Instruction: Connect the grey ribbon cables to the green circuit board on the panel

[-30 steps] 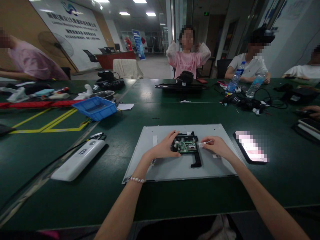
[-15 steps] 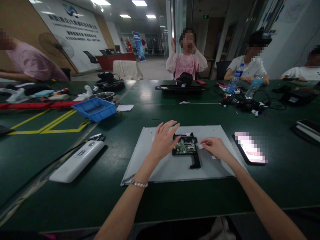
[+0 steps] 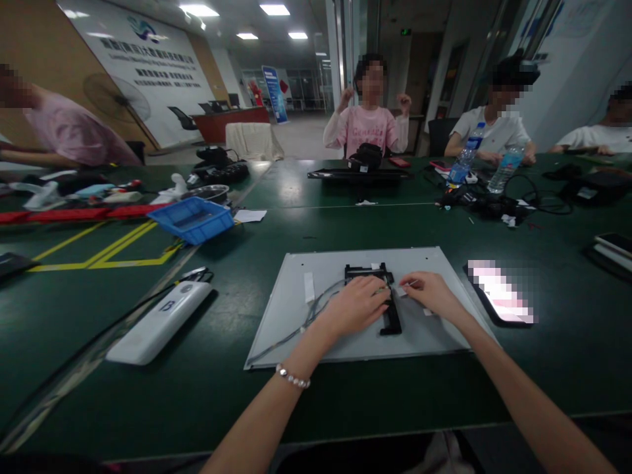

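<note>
A grey-white flat panel (image 3: 276, 329) lies on the table before me, with a black plastic bracket (image 3: 392, 322) at its middle. My left hand (image 3: 358, 304) rests over the bracket, fingers stretched together across it and hiding the circuit board inside. Just right of the bracket, my right hand (image 3: 428, 291) pinches a small white strip (image 3: 402, 291) between thumb and forefinger. Thin grey cables (image 3: 312, 316) run from under my left hand toward the panel's lower left corner. A white tape piece (image 3: 309, 288) is stuck on the panel's left part.
A lit phone (image 3: 498, 293) lies right of the panel. To the left are a white power bank (image 3: 160, 322) with a cable and a blue tray (image 3: 192, 220). Across the table stand a dark monitor-like slab (image 3: 358, 174) and water bottles (image 3: 467, 155); several people sit around.
My left hand has come down and right, from hovering with spread fingers to covering the board. My right hand stays beside the bracket. The person opposite has lowered a hand from the head.
</note>
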Action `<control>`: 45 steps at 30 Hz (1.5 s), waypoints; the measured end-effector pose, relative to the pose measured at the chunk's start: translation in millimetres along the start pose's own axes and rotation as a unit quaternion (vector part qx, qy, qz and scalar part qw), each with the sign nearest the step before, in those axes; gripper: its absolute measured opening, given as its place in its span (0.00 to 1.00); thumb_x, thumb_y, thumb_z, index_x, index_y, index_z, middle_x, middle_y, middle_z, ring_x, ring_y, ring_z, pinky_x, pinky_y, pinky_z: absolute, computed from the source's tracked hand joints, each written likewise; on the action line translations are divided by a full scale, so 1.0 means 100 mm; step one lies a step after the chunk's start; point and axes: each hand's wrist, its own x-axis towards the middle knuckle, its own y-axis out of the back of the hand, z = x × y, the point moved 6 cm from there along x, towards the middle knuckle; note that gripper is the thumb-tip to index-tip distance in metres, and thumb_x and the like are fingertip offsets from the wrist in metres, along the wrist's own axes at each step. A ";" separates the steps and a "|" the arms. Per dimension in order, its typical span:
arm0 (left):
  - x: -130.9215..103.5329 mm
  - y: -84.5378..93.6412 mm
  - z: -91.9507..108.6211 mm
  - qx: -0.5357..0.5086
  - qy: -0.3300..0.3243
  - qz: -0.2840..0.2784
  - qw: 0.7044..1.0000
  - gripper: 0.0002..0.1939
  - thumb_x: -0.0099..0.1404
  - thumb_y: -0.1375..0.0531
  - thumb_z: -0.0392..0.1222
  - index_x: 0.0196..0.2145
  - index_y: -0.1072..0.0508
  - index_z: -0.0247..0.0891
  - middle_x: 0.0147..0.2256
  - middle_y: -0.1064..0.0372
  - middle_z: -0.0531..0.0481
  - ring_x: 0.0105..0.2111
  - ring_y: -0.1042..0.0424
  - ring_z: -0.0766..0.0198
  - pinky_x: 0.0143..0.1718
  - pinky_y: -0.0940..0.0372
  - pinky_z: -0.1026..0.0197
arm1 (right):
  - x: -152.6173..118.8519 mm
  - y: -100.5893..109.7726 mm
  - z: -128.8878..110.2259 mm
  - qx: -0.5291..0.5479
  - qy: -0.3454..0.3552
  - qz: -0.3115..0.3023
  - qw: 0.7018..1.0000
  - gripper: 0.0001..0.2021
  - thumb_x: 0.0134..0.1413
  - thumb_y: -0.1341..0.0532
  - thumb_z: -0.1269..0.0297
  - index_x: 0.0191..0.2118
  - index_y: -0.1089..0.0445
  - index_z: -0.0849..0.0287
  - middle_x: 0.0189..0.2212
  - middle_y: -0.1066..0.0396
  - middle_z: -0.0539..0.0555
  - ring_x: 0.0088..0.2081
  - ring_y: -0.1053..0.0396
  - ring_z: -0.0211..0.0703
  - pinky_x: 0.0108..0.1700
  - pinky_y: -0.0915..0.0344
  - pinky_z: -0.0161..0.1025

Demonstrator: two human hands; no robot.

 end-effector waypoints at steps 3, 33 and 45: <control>0.03 -0.07 0.10 0.002 -0.005 -0.019 1.000 0.15 0.68 0.49 0.39 0.50 0.35 0.36 0.48 0.36 0.44 0.49 0.37 0.58 0.50 0.42 0.55 | 0.00 0.00 0.00 0.012 0.003 -0.004 1.000 0.08 0.47 0.41 0.68 0.34 0.26 0.57 0.31 0.24 0.52 0.32 0.27 0.43 0.38 0.32 0.39; 0.05 -0.12 0.05 -0.018 0.029 -0.017 0.999 0.14 0.70 0.53 0.40 0.50 0.35 0.38 0.49 0.34 0.46 0.51 0.38 0.60 0.52 0.46 0.55 | -0.02 -0.11 -0.04 0.218 -0.068 -0.075 0.971 0.07 0.45 0.39 0.65 0.33 0.27 0.60 0.32 0.28 0.53 0.32 0.30 0.39 0.36 0.32 0.37; 0.05 -0.12 0.02 -0.016 0.065 0.002 0.998 0.15 0.69 0.50 0.40 0.53 0.37 0.39 0.47 0.34 0.47 0.48 0.37 0.59 0.51 0.45 0.53 | -0.01 -0.11 0.01 0.210 -0.079 -0.073 0.972 0.07 0.44 0.38 0.65 0.32 0.28 0.60 0.32 0.27 0.53 0.32 0.29 0.40 0.37 0.31 0.38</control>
